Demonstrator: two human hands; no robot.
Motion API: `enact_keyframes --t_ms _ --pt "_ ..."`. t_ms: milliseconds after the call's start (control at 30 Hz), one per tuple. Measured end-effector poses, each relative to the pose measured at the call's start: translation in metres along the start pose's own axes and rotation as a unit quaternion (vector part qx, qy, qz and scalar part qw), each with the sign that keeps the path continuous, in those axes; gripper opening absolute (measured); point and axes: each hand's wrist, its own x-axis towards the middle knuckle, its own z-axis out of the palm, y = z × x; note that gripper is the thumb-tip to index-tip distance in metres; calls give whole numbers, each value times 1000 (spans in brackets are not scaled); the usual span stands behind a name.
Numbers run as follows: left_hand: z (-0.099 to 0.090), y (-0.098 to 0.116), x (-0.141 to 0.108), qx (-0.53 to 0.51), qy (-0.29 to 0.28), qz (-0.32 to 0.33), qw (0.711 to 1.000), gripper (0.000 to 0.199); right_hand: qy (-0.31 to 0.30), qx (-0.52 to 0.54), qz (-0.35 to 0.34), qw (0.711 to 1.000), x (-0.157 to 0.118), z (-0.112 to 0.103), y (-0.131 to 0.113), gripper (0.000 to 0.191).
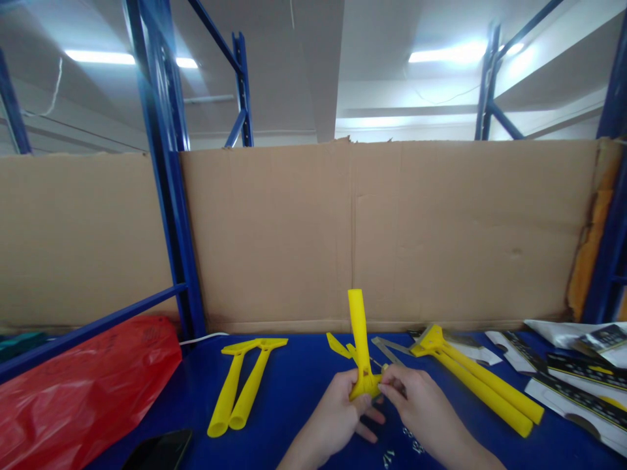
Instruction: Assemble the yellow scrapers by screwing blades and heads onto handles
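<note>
My left hand (340, 408) is closed around the wide head of a yellow plastic scraper (360, 333), whose hollow handle points up. At the right side of that head, the fingers of my right hand (411, 391) are pinched together; a thin shaft shows by the fingertips, but what they hold is too small to make out. Behind the scraper lie a small yellow piece (337, 346) and a flat metal blade (392, 350). Small metal parts (415, 444) are scattered on the blue table (274, 405) near my right wrist.
Two yellow scraper handles (240, 385) lie at left, and two more scrapers (484, 385) at right. Black-and-white packaging (578, 398) covers the right end. A red plastic bag (98, 385) and a black phone (159, 450) are at left. A cardboard panel (294, 241) stands behind.
</note>
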Motion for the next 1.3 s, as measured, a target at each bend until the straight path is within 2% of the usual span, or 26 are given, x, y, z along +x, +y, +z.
enact_keyframes --t_ms 100,300,500,667,933,1033,1133,1200,1300 --pt "-1 2 0 5 -1 1 1000 34 14 -9 23 1000 0 1 0 13" --pt "-3 8 -2 20 -15 -2 1000 33 24 15 42 999 2 4 3 18" --pt "-2 12 -5 -13 -14 -10 1000 37 31 -24 33 999 1 -3 0 17" --pt "-3 14 -8 -14 -6 -23 1000 40 37 -37 64 997 2 -4 -1 21" --pt "1 13 -3 -36 54 -41 997 44 54 -17 23 998 3 -9 1 25" --pt "-1 12 -2 -50 80 -38 995 43 93 -61 17 994 2 -15 2 27" --pt "-4 12 1 -63 125 -42 989 40 112 -129 36 985 1 -16 7 16" --pt "-7 13 2 -71 164 -51 983 36 87 -163 48 982 0 -15 12 13" --pt "-12 13 4 -80 206 -57 974 26 27 -181 59 981 -2 -12 17 26"
